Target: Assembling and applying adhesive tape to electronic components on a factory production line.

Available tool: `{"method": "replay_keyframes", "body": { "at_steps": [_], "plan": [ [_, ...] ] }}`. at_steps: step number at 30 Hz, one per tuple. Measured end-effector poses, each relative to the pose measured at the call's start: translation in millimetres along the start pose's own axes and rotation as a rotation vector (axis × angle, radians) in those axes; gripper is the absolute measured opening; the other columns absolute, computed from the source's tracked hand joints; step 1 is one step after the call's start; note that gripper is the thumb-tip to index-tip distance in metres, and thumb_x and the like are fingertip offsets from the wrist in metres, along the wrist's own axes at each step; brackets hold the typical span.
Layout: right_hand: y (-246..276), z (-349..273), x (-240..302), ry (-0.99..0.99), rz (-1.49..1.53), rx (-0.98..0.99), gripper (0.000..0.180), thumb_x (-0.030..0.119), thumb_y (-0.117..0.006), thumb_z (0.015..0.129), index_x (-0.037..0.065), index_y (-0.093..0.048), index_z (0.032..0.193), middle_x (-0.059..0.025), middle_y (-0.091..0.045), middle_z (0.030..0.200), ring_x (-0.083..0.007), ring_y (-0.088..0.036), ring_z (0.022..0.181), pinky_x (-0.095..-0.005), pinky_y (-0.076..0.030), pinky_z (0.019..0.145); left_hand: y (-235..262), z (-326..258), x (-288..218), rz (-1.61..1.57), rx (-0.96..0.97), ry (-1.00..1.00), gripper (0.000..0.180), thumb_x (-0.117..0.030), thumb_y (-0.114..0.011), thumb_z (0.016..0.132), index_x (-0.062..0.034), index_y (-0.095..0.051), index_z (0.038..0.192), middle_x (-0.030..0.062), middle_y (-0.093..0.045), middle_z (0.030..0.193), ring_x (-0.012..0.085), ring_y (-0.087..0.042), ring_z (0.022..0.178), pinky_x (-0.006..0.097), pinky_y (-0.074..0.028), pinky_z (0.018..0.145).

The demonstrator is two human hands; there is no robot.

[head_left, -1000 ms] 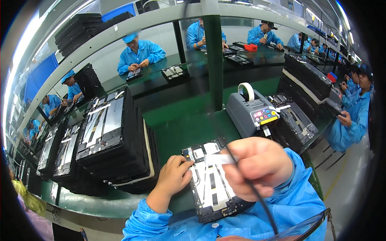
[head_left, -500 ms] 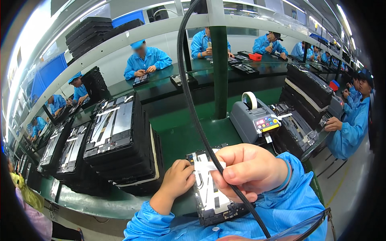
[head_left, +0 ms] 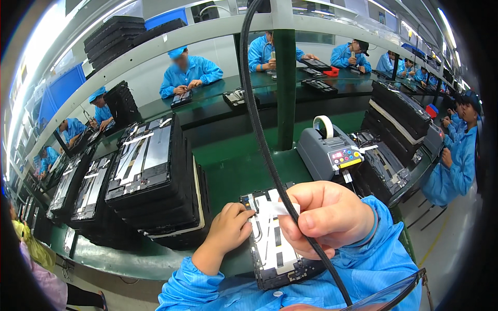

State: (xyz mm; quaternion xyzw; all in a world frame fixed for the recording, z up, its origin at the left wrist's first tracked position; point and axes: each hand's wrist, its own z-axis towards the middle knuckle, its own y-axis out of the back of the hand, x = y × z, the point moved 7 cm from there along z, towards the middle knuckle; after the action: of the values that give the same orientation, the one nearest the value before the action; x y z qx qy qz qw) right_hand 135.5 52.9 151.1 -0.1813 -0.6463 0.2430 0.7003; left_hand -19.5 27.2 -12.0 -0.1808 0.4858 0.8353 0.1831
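Note:
An opened tablet lies before me, its inner parts, white strips and dark circuit pieces showing. My left hand is closed at the tablet's left edge, fingers bent and fingertips on its upper left side. Over the tablet's upper right, my right hand pinches a short strip of white tape between thumb and fingers. The tape's free end points left above the tablet; whether it touches cannot be made out. A black braided cable crosses in front of the tape and right fingers, hiding part of them.
A grey tape dispenser with a white roll stands beyond my right hand. Tall stacks of similar tablets in black trays rise at left and right. A green post stands ahead. People in blue work across the bench.
My right hand and the tape have shifted slightly right, and the tape's left end has come away from my left fingers. My left hand stays at the tablet's edge.

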Motion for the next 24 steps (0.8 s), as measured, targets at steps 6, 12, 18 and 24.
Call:
{"method": "replay_keyframes", "body": {
  "at_steps": [6, 12, 18, 24],
  "plan": [
    [-4.9, -2.5, 17.5, 0.100, -0.046, -0.013, 0.026, 0.016, -0.061, 0.089, -0.007, -0.051, 0.092, -0.0103, -0.050, 0.064, -0.0107, -0.043, 0.043, -0.0233, -0.032, 0.037, 3.4, 1.4, -3.3, 0.038, -0.020, -0.025, 0.027, -0.012, -0.063, 0.073, -0.0062, -0.065, 0.100, 0.0079, -0.056, 0.094, 0.0278, -0.055, 0.094, 0.038, -0.049, 0.075],
    [-20.4, -1.9, 34.3, 0.184, -0.051, -0.015, 0.028, 0.013, -0.064, 0.086, -0.011, -0.050, 0.089, -0.0136, -0.051, 0.062, -0.0115, -0.043, 0.044, -0.0248, -0.032, 0.037, -13.7, -1.9, 22.5, -0.105, -0.050, -0.035, 0.027, -0.012, -0.063, 0.073, -0.0057, -0.065, 0.100, 0.0083, -0.056, 0.094, 0.0280, -0.055, 0.093, 0.038, -0.049, 0.074],
    [-12.3, -2.9, 28.4, 0.177, -0.059, 0.013, 0.028, 0.015, -0.064, 0.087, -0.009, -0.050, 0.089, -0.0130, -0.051, 0.062, -0.0125, -0.045, 0.046, -0.0253, -0.034, 0.039, 2.7, 1.9, 1.3, -0.069, -0.040, -0.028, 0.027, -0.012, -0.062, 0.073, -0.0050, -0.065, 0.100, 0.0083, -0.056, 0.094, 0.0276, -0.054, 0.094, 0.038, -0.049, 0.075],
    [16.5, -1.8, 17.7, 0.205, -0.084, -0.035, 0.031, 0.026, -0.061, 0.089, -0.003, -0.051, 0.092, -0.0103, -0.050, 0.063, -0.0137, -0.046, 0.046, -0.0259, -0.034, 0.038, 10.3, 1.6, -16.5, 0.157, -0.004, -0.103, 0.027, -0.012, -0.062, 0.073, -0.0053, -0.065, 0.099, 0.0080, -0.056, 0.094, 0.0276, -0.054, 0.094, 0.038, -0.049, 0.075]
  ]
}}
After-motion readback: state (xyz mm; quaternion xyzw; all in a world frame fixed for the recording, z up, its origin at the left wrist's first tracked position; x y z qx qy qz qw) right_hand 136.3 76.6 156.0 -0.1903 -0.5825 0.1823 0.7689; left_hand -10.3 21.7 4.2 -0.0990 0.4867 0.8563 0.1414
